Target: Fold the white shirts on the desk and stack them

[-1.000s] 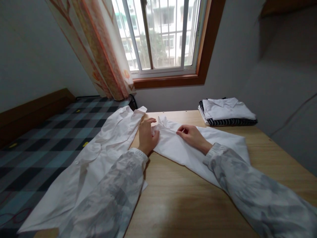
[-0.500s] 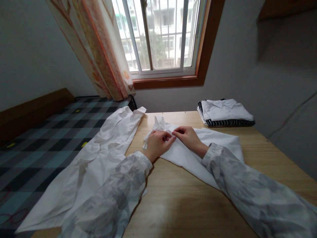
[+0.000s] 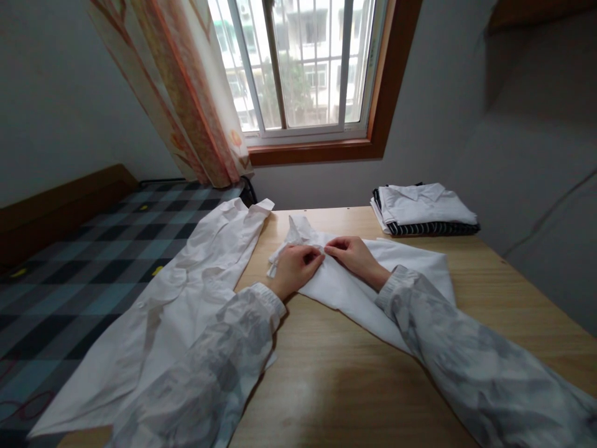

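A white shirt (image 3: pixel 410 261) lies on the wooden table with its collar end toward the far left. My left hand (image 3: pixel 297 266) is closed in a pinch on the shirt just below the collar. Close beside it, my right hand (image 3: pixel 353 255) pinches the same part of the cloth, fingertips almost meeting those of the left. What exactly sits between the fingertips is too small to make out. To the left, a second white shirt (image 3: pixel 186 305) is spread along the table's edge, partly under my left sleeve.
A stack of folded clothes (image 3: pixel 424 208), white over black with stripes, sits at the table's (image 3: pixel 326 373) far right corner. On the left is a bed with a checked sheet (image 3: pixel 69 267). Behind stand a window (image 3: pixel 308 68) and a patterned curtain (image 3: pixel 186 93).
My left fingertips have drawn slightly left and down, opening a small gap from the right fingertips. The right hand stays nearly in place, and the shirts lie as before.
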`<state>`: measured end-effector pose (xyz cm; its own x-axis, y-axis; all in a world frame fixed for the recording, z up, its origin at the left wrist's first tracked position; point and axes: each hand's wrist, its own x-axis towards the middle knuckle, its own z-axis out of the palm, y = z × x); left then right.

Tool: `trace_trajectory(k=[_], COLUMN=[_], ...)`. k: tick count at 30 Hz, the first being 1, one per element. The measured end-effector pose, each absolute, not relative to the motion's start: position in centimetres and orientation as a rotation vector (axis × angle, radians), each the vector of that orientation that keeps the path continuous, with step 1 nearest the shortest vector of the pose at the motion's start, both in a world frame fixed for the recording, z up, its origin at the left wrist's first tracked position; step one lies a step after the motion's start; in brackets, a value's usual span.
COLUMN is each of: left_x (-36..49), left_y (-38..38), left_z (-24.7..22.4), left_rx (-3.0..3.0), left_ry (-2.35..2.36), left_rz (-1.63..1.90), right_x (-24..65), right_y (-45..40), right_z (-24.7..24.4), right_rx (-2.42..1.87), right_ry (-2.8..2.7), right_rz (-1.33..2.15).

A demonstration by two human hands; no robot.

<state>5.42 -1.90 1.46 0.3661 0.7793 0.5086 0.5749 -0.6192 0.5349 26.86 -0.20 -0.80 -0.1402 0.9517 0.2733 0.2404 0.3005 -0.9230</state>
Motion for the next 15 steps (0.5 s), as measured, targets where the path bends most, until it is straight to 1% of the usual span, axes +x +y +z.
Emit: trace_trajectory(k=[5,15], left_x=[5.49,5.58], left_y=[-2.05,-2.13], left_z=[1.81,2.06], left_rx=[2.357,2.337], left_ry=[1.146,1.105], left_rz=[1.051,1.082], right_x=[26.76,26.42], right_y=[0.00,-0.11], right_z=[-1.00,-0.95], right_rx=[-1.102,-1.125], right_ry=[-1.637,-1.757], right_rz=[0.894,0.812])
